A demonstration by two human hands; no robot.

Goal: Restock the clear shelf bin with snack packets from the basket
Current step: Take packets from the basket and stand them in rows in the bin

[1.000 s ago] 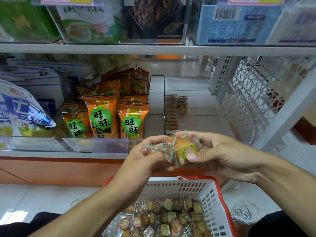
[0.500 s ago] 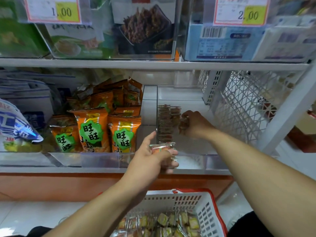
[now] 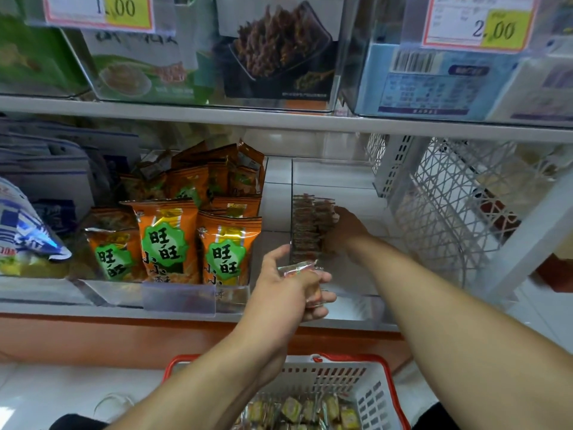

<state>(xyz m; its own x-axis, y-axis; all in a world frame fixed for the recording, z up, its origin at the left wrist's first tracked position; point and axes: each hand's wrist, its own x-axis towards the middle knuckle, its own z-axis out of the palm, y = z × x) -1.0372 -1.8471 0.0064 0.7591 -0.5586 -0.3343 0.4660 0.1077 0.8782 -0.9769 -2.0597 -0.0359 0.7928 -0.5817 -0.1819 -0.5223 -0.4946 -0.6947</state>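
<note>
White shop shelving (image 3: 279, 119) across the view, price tags (image 3: 474, 23) on the clear bins of the upper tier. Orange snack bags (image 3: 228, 246) standing upright in the left bin of the lower tier; blue-and-white bags (image 3: 21, 231) further left. White lattice divider (image 3: 449, 206) at the shelf's right end.

Clear shelf bin (image 3: 341, 301) to the right of the orange bags, with a row of small snack packets (image 3: 305, 225) stacked on edge against its left wall. Right hand (image 3: 344, 229) reaching deep into that bin, against the right side of the row; whether its fingers grip a packet or only press on the stack cannot be told, hidden and blurred as they are.

Left hand (image 3: 291, 288) raised at the front of the bin, fingers (image 3: 322, 294) curled round a few clear-wrapped packets (image 3: 305, 271), thumb up and apart.

White basket (image 3: 369, 395) with a red rim below, at the bottom edge, many more small packets lying loose inside (image 3: 310, 412).
</note>
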